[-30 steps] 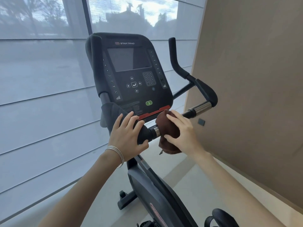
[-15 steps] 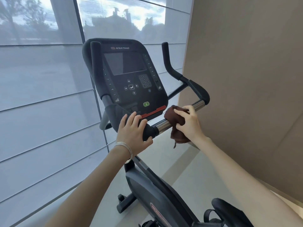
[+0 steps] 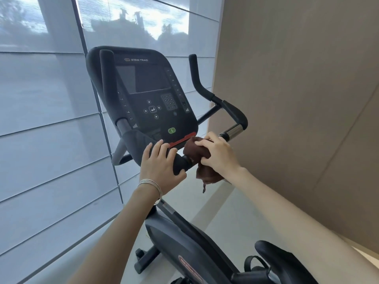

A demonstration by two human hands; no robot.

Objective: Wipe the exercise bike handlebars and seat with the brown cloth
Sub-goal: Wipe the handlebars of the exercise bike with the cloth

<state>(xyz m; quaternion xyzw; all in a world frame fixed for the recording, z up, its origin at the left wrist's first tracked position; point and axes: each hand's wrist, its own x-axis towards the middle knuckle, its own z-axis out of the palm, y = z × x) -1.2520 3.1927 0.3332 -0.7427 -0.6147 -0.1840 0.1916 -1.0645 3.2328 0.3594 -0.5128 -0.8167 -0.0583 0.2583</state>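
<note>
A black exercise bike stands before me, its console (image 3: 147, 93) upright in the middle of the view. The right handlebar (image 3: 233, 114) curves up past a chrome section (image 3: 233, 131). My right hand (image 3: 219, 154) presses the brown cloth (image 3: 196, 152) around the bar just left of that chrome part, and a corner of the cloth hangs below. My left hand (image 3: 160, 165), with thin bracelets at the wrist, grips the black bar beside the cloth. The seat's front tip (image 3: 272, 255) shows at the lower right, partly behind my right forearm.
A large window with a translucent blind (image 3: 51, 130) fills the left. A beige wall (image 3: 297, 99) runs close along the right of the bike. The bike's frame (image 3: 184, 242) and a pedal strap (image 3: 254, 263) are below, over a pale floor (image 3: 205, 201).
My right hand slid the cloth right along the bar to the chrome section, then back left toward the centre. My left hand kept its grip. The camera drew back and tilted.
</note>
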